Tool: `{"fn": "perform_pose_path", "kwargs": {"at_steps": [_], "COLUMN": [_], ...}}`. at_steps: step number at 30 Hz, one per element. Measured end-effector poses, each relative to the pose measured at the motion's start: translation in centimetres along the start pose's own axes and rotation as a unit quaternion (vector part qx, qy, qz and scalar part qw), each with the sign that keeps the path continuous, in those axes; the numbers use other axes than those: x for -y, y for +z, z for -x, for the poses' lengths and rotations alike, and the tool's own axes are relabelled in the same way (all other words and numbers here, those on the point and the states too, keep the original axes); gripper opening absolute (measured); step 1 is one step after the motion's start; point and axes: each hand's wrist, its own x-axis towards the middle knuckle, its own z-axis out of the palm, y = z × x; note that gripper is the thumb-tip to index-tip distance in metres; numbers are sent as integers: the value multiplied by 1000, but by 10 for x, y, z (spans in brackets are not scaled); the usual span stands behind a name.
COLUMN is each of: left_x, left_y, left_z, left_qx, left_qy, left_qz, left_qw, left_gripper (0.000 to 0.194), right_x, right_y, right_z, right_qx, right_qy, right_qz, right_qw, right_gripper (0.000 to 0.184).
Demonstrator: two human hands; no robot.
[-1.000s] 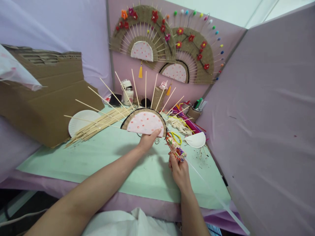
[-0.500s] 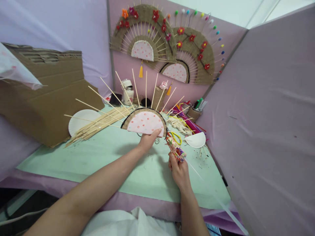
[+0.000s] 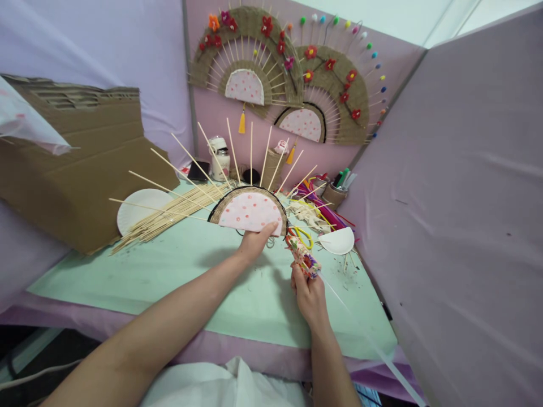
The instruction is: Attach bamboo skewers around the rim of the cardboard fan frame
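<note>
Virtually unmoved since the earlier frame, a dotted half-round fan (image 3: 250,212) is held above the bench (image 3: 229,299), its near edge pinched right of centre in the grip of the left hand (image 3: 255,243), most of it left of the thumb. Clasped in the right hand (image 3: 309,288), a floral glue gun (image 3: 304,258) points toward the fan's right corner. Left lies a stick bundle (image 3: 169,217).
</note>
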Motion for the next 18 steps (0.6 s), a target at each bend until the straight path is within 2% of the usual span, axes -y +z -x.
{"fn": "perform_pose_path", "kwargs": {"at_steps": [5, 10, 12, 15, 18], "left_x": [-2, 1, 3, 3, 0], "left_y": [-1, -1, -1, 0, 0], "left_z": [1, -1, -4, -7, -8], "left_qx": [8, -5, -7, -9, -4], "left_qy": [12, -9, -20, -37, -47], "left_qz": [-9, 9, 20, 44, 65], "left_qw": [1000, 1000, 1000, 998, 997], "left_gripper": [43, 38, 36, 34, 30], "right_x": [6, 8, 5, -10, -33], "right_y": [1, -9, -23, -55, -86], "right_z": [0, -1, -3, -9, -17], "right_qx": [-9, -71, -79, -54, -19], "right_qy": [-2, -4, -3, 6, 48], "right_qz": [29, 75, 116, 196, 309], "right_qw": [1000, 995, 990, 979, 950], "right_gripper": [38, 38, 38, 38, 31]}}
